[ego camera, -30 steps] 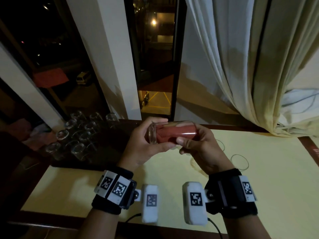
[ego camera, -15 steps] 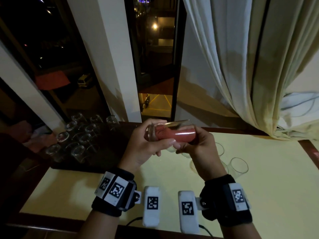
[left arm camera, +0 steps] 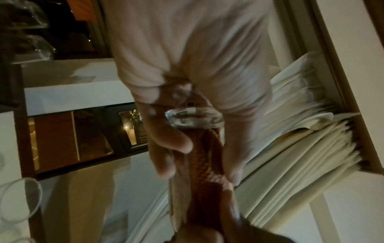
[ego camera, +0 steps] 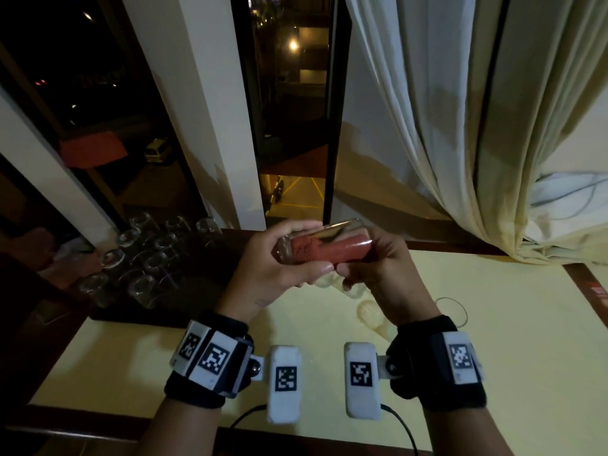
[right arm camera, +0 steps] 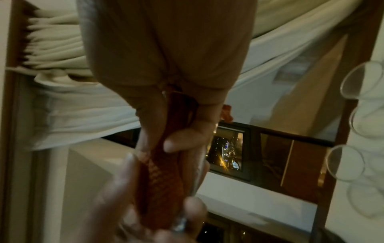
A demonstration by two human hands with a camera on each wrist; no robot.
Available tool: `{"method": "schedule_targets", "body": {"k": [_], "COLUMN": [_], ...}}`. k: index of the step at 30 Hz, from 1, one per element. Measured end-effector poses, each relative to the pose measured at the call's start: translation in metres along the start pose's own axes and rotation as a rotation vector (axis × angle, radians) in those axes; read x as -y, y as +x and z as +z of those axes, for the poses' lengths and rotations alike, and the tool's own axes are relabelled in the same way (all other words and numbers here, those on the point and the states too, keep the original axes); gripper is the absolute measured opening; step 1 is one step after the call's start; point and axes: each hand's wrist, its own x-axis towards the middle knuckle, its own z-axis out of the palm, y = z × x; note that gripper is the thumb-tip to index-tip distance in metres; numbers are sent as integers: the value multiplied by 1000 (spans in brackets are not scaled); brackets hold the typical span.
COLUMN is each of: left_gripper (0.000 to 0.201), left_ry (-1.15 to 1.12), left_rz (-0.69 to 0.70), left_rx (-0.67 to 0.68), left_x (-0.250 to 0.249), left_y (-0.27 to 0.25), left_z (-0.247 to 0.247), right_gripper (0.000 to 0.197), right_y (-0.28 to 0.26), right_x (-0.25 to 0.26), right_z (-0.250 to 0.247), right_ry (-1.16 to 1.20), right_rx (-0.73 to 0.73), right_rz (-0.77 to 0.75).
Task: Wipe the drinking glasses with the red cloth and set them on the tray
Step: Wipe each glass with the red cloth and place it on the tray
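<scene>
Nearest the camera, in the head view, two wrist bands with black-and-white markers are sitting over the pale yellow worktop (ego camera: 493, 373), at about 6 o'clock. Just beyond them, near the middle of the view, both hands are holding one drinking glass (ego camera: 324, 248) on its side, clear of the worktop. The left hand (ego camera: 273, 274) is curling round the glass's thick base end, thumb underneath and fingers over the top. The right hand (ego camera: 378, 268) is wrapping the mouth end, thumb tip almost meeting the left thumb below the glass. The red cloth (ego camera: 329, 250) is filling the inside of the glass, showing red through the wall.

The left wrist view is showing the left fingers (left arm camera: 170, 139) closing on the clear base (left arm camera: 195, 119) with the woven cloth (left arm camera: 205, 164) running away behind it. The right wrist view is showing the right thumb and fingers (right arm camera: 182, 139) pinching round the cloth-filled glass (right arm camera: 164, 177); it is blurred.

Under and past the right hand, toward 4 o'clock, several clear glasses (ego camera: 452, 311) are standing on the worktop. Further off, toward 9 o'clock, a dark tray (ego camera: 197, 311) is carrying a cluster of upright glasses (ego camera: 141, 258). Farthest, from 12 to 2 o'clock, a cream curtain (ego camera: 444, 126) is hanging beside a dark window (ego camera: 292, 126).
</scene>
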Motion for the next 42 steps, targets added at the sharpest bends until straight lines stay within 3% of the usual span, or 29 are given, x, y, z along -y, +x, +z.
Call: {"method": "schedule_targets", "body": {"k": [4,7,10,13,15,18,20,23,27,31,33,36,37,42], "left_gripper": [67,79,73,59,64,70,70,70,72,74,74,66,63,57], "left_ry": [159,11,-105,-46,121,219,182,49,281,450,399,76,42,343], "left_rz": [108,-63,-168,-79,-1,59,0,-157,-34,163,106,-203,-240,-76], "left_rx": [-4,-6,-29,-56,-21,10,10,-26,-49,-120,-149,-195,-198,-246], "left_x": [15,17,15,12,14,20,20,20,23,26,26,25,27,28], "left_y": [-2,1,5,7,9,14,17,22,22,24,25,26,27,31], "left_z": [3,8,15,15,16,22,31,40,45,55,58,63,65,66], "right_gripper": [33,34,35,31,30,33,34,52,30,43,46,44,44,31], "right_y": [5,7,8,9,12,13,12,13,16,24,28,30,30,32], "right_x": [-5,-14,-18,-14,-13,-15,-17,-19,-17,-13,-10,-9,-9,-14], "right_z": [-10,-12,-11,-17,-29,-40,-43,-51,-62,-71,-75,-77,-77,-81], "right_ry": [66,114,60,41,109,146,116,68,90,129,111,65,50,67], "right_rx": [31,-25,-79,21,68,5,-29,-41,106,139,157,132,112,94], "right_rz": [53,-29,-87,-60,19,32,-30,-49,40,95,109,58,35,101]}}
